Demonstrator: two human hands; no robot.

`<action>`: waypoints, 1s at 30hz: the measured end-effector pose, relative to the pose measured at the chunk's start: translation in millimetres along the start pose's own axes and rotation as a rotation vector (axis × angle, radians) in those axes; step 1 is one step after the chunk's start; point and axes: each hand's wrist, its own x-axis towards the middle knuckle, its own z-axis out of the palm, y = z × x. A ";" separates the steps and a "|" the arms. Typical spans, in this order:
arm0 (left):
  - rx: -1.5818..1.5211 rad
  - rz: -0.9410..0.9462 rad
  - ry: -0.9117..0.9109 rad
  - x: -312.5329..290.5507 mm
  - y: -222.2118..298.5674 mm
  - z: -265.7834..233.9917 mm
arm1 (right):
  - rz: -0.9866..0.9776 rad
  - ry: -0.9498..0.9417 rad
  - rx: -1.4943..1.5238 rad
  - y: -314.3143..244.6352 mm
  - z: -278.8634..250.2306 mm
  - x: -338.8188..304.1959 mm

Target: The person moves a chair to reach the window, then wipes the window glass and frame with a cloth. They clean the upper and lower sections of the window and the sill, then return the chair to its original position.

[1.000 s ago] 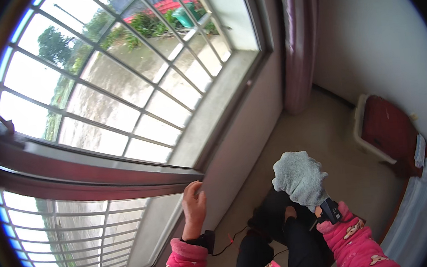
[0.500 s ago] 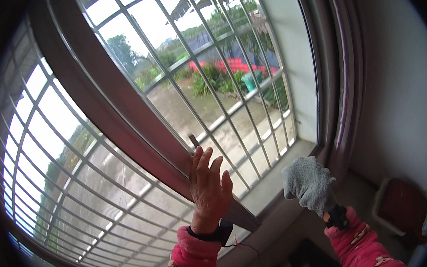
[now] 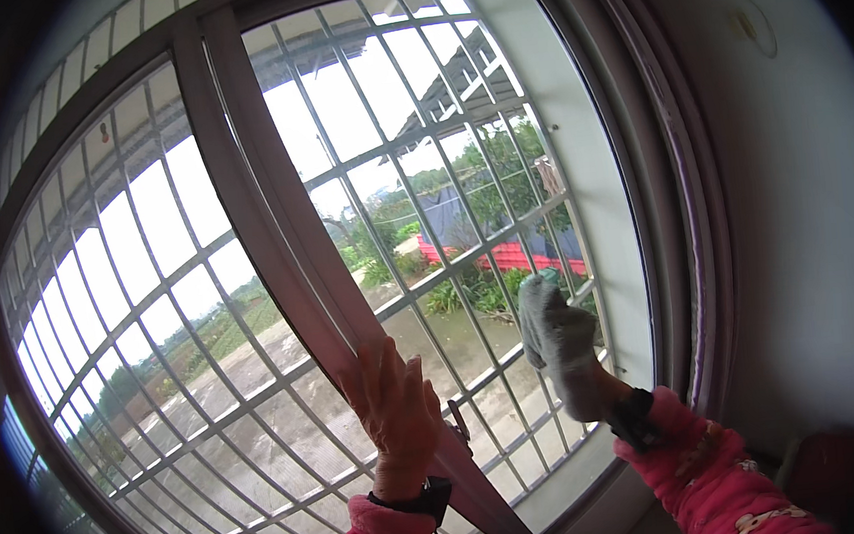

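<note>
A grey, fuzzy cloth cover (image 3: 553,332) encloses the right hand (image 3: 569,366) in the head view, raised before the right-side clear glass window pane (image 3: 493,337) with silvery metal bars (image 3: 393,149) behind it; whether it touches the glass, and how the fingers inside are set, I cannot tell. The bare left hand (image 3: 393,415) lies against the brownish-red upright window frame (image 3: 287,213), fingers extended and slightly spread, just beside a small dark latch (image 3: 458,420). Both forearms wear bright pink, patterned sleeves (image 3: 698,461) and black wristbands (image 3: 635,417).
</note>
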 end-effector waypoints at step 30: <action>0.345 0.066 -0.189 43.2 8.9 -31.7 | -1.316 -0.098 -1.622 -23.5 209.8 222.1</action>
